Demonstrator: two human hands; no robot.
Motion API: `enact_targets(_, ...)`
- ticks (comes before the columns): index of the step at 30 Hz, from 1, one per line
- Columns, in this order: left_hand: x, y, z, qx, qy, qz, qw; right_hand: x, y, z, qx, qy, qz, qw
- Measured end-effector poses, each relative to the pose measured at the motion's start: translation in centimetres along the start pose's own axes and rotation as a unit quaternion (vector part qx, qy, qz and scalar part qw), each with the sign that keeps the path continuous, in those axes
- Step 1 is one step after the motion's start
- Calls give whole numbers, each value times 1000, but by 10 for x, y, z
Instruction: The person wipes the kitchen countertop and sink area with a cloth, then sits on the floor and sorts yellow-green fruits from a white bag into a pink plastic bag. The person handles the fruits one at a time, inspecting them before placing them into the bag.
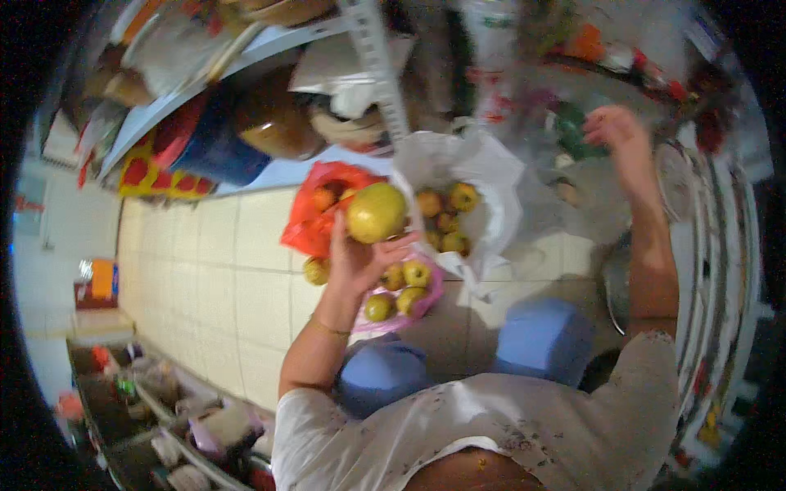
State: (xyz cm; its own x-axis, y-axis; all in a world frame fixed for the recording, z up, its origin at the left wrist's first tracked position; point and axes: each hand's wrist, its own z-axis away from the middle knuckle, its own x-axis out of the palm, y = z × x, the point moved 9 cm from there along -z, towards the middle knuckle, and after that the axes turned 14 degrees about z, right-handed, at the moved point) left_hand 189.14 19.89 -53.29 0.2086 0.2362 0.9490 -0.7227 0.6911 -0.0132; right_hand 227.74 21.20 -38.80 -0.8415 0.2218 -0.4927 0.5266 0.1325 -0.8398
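A large yellow-green round fruit (376,213) rests in my left hand (362,261), its fingers and thumb cupped around the lower side. Behind it lies a red plastic bag (305,215) with orange fruit inside. Beneath that hand, a pink plastic bag (433,283) holds several smaller yellow-green fruits (410,301); another such fruit (316,270) lies on the floor to the left. A white plastic bag (500,208) stands open with several yellowish fruits (463,197) in it. My right hand (614,127) is raised at the right, fingers partly bent, near a blurred green item (572,130); its grip is unclear.
A metal shelf rack (377,67) with a blue container (224,144) and a brown bowl-like vessel (279,119) stands ahead. Low shelving (116,411) with assorted goods is at the lower left. Stacked racks or rails (724,258) line the right side. My knees (543,337) are bent over the tiled floor (202,270).
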Motion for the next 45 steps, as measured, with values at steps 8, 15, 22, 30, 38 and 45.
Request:
enact_targets(8,-2,-7,16,-7,-7,-5,1000,299,-124,38,-225,-282,72,930)
enact_targets(15,-31,35,23,92,57,-268,957,338,-42,54,76,-333,-193,920)
enact_targets(22,-11,46,29,251,-11,-462,851,352,-26,66,223,-371,-416,799)
enact_targets(30,17,45,41,347,-8,-593,726,338,-53,56,70,-371,-314,871)
enact_targets(38,35,35,48,399,-10,-698,594,336,-54,54,52,-342,-242,907)
enact_targets(45,41,32,49,421,-10,-733,534,334,-52,53,35,-320,-223,920)
